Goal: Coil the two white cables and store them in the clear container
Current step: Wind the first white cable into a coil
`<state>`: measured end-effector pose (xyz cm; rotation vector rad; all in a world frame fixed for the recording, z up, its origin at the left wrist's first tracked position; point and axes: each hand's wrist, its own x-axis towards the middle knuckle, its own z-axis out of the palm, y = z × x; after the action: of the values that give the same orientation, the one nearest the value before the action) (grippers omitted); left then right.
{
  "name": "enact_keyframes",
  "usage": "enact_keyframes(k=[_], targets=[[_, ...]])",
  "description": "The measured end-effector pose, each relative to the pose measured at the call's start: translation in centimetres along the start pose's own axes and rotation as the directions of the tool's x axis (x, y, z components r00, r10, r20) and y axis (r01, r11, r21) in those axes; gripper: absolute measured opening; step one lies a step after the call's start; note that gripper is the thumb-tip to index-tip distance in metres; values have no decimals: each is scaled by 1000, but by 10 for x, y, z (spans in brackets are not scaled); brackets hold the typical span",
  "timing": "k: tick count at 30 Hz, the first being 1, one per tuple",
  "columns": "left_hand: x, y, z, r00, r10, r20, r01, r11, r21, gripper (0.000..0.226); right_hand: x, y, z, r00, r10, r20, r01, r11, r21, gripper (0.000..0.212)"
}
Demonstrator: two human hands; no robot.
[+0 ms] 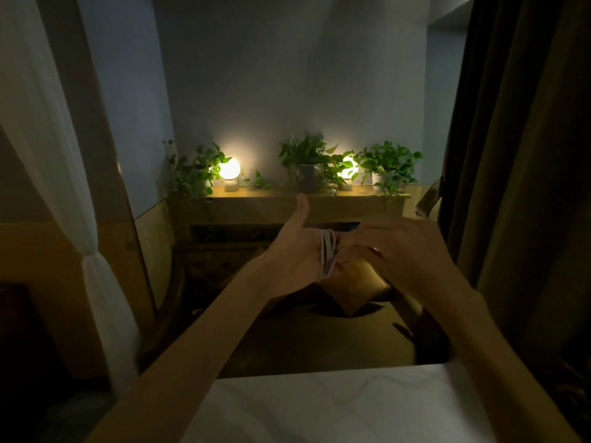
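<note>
1. Cable (327,254), white, sits in several loops wrapped around the fingers of the left hand (297,251), up in the air in front of the person, above a dim yellowish cushion (355,287).
2. Left hand is spread open-ish, thumb sticking straight up, palm facing right, with the coil crossing where the fingers start. It isn't gripping anything, the loops just hang around it.
3. Right hand (393,251) is right beside the coil, its back to the camera, fingers curled in toward the loops. Fingertips are hidden behind the hand and it's pretty blurry, so I can't tell if it's pinching the cable or just touching it.
4. Both forearms are bare and reach forward from the bottom of the view.
5. Below them, near the bottom edge, there's a white counter (335,407).
6. Further back is a shelf (287,199) against the wall with two glowing round lamps, one at left (229,169) and one at right (348,169), and leafy potted plants (303,158) between and around them.
7. White curtain (92,276) tied back on the left, dark curtain (524,155) on the right. Room's really dim overall.
</note>
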<state>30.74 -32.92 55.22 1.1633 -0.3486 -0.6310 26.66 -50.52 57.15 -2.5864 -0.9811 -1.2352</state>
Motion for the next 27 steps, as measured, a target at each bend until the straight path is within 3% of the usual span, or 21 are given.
enact_keyframes(k=[4, 6, 7, 8, 10, 11, 12, 14, 18, 21, 23, 25, 27], targets=[[-13, -8, 11, 993, -22, 115, 19, 999, 27, 93, 14, 23, 12, 989, -95, -117, 109, 987, 116, 11], [-19, -9, 17, 988, 1, 154, -1, 1000, -2, 91, 25, 22, 20, 993, 6, -114, 33, 940, 341, 11], [-22, -8, 16, 985, 19, 170, -15, 1000, -21, 91, 28, 22, 24, 995, 80, -64, -37, 867, 497, 12], [-24, -5, 17, 981, 38, 189, -29, 998, -49, 90, 31, 17, 26, 990, 139, 32, -124, 732, 670, 14], [-25, 1, 15, 976, 77, 204, -50, 990, -134, 90, 29, 4, 35, 952, 185, 246, -293, 307, 905, 19], [-24, 4, 14, 973, 98, 211, -56, 979, -195, 90, 26, -6, 41, 912, 234, 337, -375, 145, 916, 21], [-22, 8, 12, 969, 121, 213, -66, 967, -247, 90, 20, -18, 48, 857, 311, 411, -458, 96, 884, 26], [-17, 15, 8, 969, 162, 189, -101, 949, -299, 89, 5, -43, 62, 780, 423, 461, -586, 235, 775, 32], [-4, 26, -2, 976, 216, -12, -207, 916, -345, 84, -27, -66, 65, 874, 313, 372, -486, 558, 672, 21], [7, 24, -15, 967, 192, -168, -237, 921, -310, 84, -31, -63, 41, 914, 171, 367, -340, 816, 467, 13], [6, 17, -17, 976, 139, -166, -180, 949, -260, 86, -20, -51, 22, 979, 119, 167, -154, 965, 213, 10], [1, 7, -12, 989, 89, -118, -110, 975, -191, 88, -8, -32, 10, 994, 8, -105, -7, 1000, 13, 15], [-4, 0, -5, 997, 47, -65, -49, 998, -28, 90, 4, -16, 3, 976, -67, -206, 69, 998, 3, 17]])
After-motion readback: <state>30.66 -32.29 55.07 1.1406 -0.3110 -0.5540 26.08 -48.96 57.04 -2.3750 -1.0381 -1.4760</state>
